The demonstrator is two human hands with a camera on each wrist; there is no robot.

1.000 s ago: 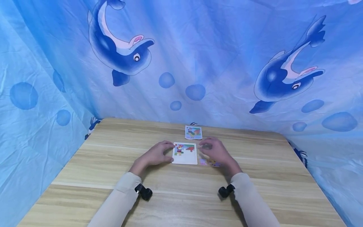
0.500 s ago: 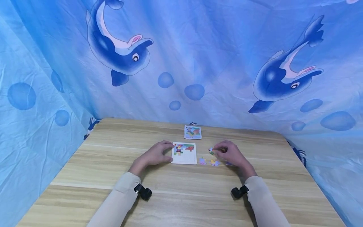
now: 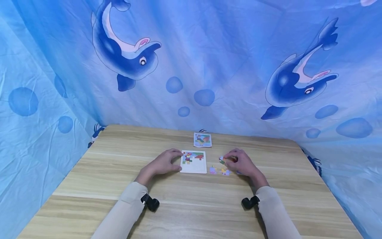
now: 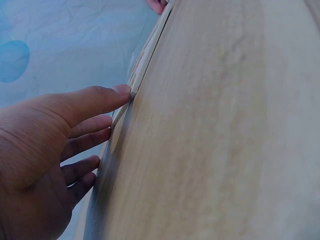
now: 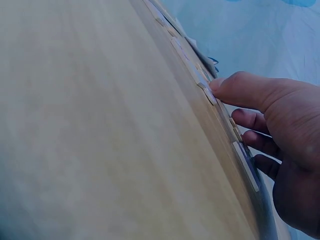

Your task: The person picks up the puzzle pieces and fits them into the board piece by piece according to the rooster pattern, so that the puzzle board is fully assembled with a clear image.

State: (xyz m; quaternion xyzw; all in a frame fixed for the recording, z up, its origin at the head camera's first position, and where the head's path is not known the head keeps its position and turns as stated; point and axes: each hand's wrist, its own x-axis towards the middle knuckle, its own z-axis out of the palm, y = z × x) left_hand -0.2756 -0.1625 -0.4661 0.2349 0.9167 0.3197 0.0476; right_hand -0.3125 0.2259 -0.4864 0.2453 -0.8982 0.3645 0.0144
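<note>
A white-framed puzzle board [image 3: 194, 168] lies on the table, with colourful jigsaw pieces filling its upper part and a blank area below. My left hand [image 3: 161, 162] rests against the board's left edge, thumb by the lower corner and index finger by the upper one. In the left wrist view the thumb [image 4: 100, 102] presses the board's edge with fairly straight fingers. To the right of the board, my right hand [image 3: 243, 162] pinches a green-and-white jigsaw piece [image 3: 222, 160] between thumb and index finger, low over the table.
Loose pieces lie right of the board: a lilac piece [image 3: 213, 170], a yellow-and-lilac piece [image 3: 225, 171] and one partly under the right hand. A picture card [image 3: 202, 140] with a rooster lies behind the board. A blue dolphin curtain [image 3: 191, 66] hangs behind the wooden table [image 3: 191, 205].
My right hand has moved right, away from the board, to the green-and-white piece, then shifted slightly left around it. The left hand stays at the board's edge.
</note>
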